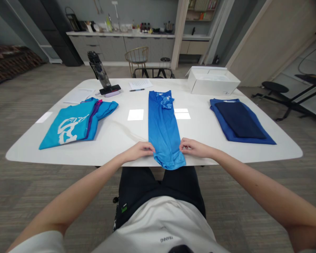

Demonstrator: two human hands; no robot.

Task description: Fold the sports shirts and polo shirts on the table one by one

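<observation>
A blue shirt [163,130], folded into a long narrow strip, lies down the middle of the white table. Its collar end faces away from me, and a patterned sleeve is tucked near the top. The lower hem hangs slightly over the near table edge. My left hand [140,150] pinches the strip's left edge close to the hem. On the opposite edge, my right hand [191,147] pinches the fabric at about the same height. Both hands have thumb and fingers pressed together on the cloth.
Left on the table [126,151] lie turquoise shirts [68,123]; behind them stands a handheld vacuum [101,73]. Papers [140,84] and a pen [137,90] lie farther back. At right are folded dark blue garments [239,119] and a white box [213,81].
</observation>
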